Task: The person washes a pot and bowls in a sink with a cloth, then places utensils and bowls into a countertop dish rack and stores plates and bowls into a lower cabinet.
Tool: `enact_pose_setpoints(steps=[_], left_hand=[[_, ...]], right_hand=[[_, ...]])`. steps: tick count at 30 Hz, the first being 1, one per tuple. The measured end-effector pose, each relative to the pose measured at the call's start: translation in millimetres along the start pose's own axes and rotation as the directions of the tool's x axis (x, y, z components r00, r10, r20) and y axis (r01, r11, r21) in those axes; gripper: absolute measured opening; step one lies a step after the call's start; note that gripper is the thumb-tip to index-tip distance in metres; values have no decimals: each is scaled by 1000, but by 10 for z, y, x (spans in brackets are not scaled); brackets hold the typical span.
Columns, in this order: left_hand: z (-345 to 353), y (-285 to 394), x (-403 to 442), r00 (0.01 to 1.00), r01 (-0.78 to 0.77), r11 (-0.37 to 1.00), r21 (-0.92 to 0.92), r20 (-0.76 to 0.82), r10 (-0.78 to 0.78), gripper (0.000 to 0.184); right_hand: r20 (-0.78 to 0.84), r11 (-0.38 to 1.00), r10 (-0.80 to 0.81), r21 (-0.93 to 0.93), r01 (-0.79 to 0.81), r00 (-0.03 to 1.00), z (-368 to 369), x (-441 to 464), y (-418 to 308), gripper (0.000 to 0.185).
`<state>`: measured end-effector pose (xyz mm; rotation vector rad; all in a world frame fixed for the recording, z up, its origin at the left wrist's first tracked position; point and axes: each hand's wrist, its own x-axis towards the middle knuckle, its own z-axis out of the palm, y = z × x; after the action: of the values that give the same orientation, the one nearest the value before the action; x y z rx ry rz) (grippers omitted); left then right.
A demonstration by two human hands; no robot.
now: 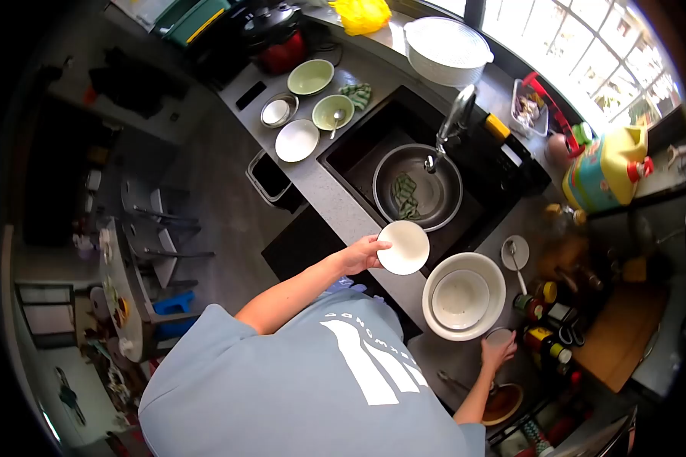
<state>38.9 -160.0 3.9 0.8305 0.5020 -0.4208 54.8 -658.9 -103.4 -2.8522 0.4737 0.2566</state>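
Wearer's view of a kitchen counter [331,199] and sink, the work standing partway, with crockery distributed over both sides. The left hand [360,256] grasps a round white bowl [405,247] by its near edge, thumb over the rim, above the counter's front edge. The right hand [498,351] is at a small round dish [499,336], fingers about its edge; whether they bear its weight cannot be told. Just beside this dish, a smaller white bowl [460,300] sits nested inside a large white basin [465,263]. Across the sink, a pale green bowl [311,78], a second green bowl [324,111] holding a spoon [338,116], a metal bowl [291,102] with a white item inside and a shallow white dish [297,141] remain unstacked, near a checked cloth [356,94]. A stainless-steel basin [443,189] stands in the dark, rectangular sink [351,156] beneath the curved chrome faucet [459,114], with a crumpled, green checked rag [405,196] within. The counter is grey and finely speckled; the bowls are smooth, circular and apparently glazed, in contrast to the perforated white colander [450,52] behind the sink.
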Motion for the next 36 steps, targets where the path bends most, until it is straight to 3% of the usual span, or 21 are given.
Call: enact_pose_setpoints(steps=[5, 7, 8, 9, 11, 13, 17, 18, 19, 23, 25, 26, 30, 33, 36], left_hand=[[-153, 4, -121, 992, -106, 994, -3, -67, 106, 52], [-235, 38, -189, 988, -110, 994, -20, -112, 107, 51], [-283, 85, -207, 986, -109, 994, -23, -126, 105, 51], [-338, 116, -217, 982, -124, 992, -12, -145, 121, 50], [-447, 154, -228, 973, -148, 989, 7, -175, 147, 48], [-571, 202, -210, 952, -192, 979, 62, -231, 201, 43], [-921, 388, -168, 919, -270, 961, 68, -280, 278, 39], [-990, 490, -238, 915, -287, 956, 58, -279, 292, 39], [-1070, 583, -295, 911, -306, 951, 51, -274, 307, 39], [-1524, 882, -445, 911, -355, 935, 24, -215, 351, 37], [-1684, 1053, -552, 915, -361, 932, 14, -190, 357, 38], [-1789, 1132, -576, 914, -373, 928, -2, -173, 367, 38], [-2007, 1457, -919, 929, -344, 938, 41, -128, 347, 38], [-2190, 1496, -933, 949, -302, 953, -34, -103, 297, 39], [-2377, 1498, -914, 961, -269, 959, -87, -86, 262, 37]], right_hand=[[274, 985, 165, -95, -144, 947, -677, -74, -93, 104], [339, 976, 103, 148, -161, 935, -838, -34, 167, 100], [474, 817, 14, 503, -284, 880, -707, 117, 458, 95], [573, 694, 91, 550, -464, 815, -1443, -284, -489, 85], [602, 503, -226, 745, -438, 765, -1374, -152, -670, 77], [748, 482, -317, 656, -580, 583, -1281, -83, -1195, 77], [757, 242, -437, 620, -747, 486, -871, -300, -2688, 78], [753, 163, -500, 566, -808, 427, -727, -356, -2995, 66], [737, 159, -554, 550, -820, 387, -630, -424, -3314, 66], [712, -38, -571, 474, -879, 409, -104, -447, -4087, 65], [712, -113, -471, 536, -837, 520, -21, -534, -4367, 64], [701, -132, -409, 588, -798, 584, 17, -593, -4484, 68], [782, -216, -324, 487, -846, 533, 45, -760, -4689, 77], [713, -243, -297, 587, -772, 635, 88, -983, -4790, 92], [661, -219, -317, 646, -731, 680, 134, -1113, -4859, 93]])
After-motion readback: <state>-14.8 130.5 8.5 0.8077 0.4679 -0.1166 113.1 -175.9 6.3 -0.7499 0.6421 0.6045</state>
